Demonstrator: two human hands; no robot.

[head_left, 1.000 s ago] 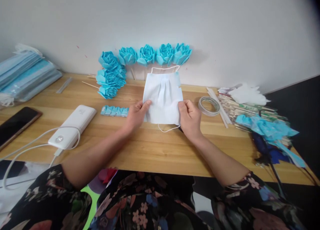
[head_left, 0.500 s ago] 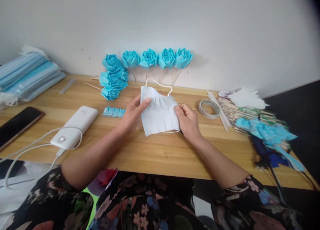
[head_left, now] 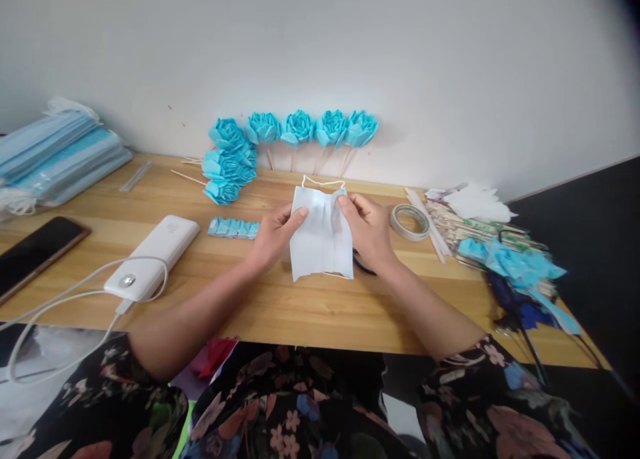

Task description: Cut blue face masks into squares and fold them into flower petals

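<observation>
A pale disposable face mask (head_left: 321,239) is stretched upright between my hands over the wooden table, its white ear loop arching at the top edge. My left hand (head_left: 277,236) pinches the left side, thumb on the near face and fingers behind. On the other side, my right hand (head_left: 367,229) grips near the upper right corner with its thumb pressed on the front. Just left of my left hand lies a pleated blue strip (head_left: 233,228). Something black and curved (head_left: 364,262), mostly hidden, pokes out under my right hand.
Several blue folded flowers on sticks (head_left: 299,127) lean on the wall; more flowers (head_left: 225,162) are piled left. A tape roll (head_left: 410,222) and blue scraps (head_left: 515,259) are right. A power bank (head_left: 153,256), phone (head_left: 37,256) and mask stack (head_left: 60,152) are left.
My right hand has moved up along the mask's right edge. The mask has turned straighter and hangs slightly lower. The view has shifted a little.
</observation>
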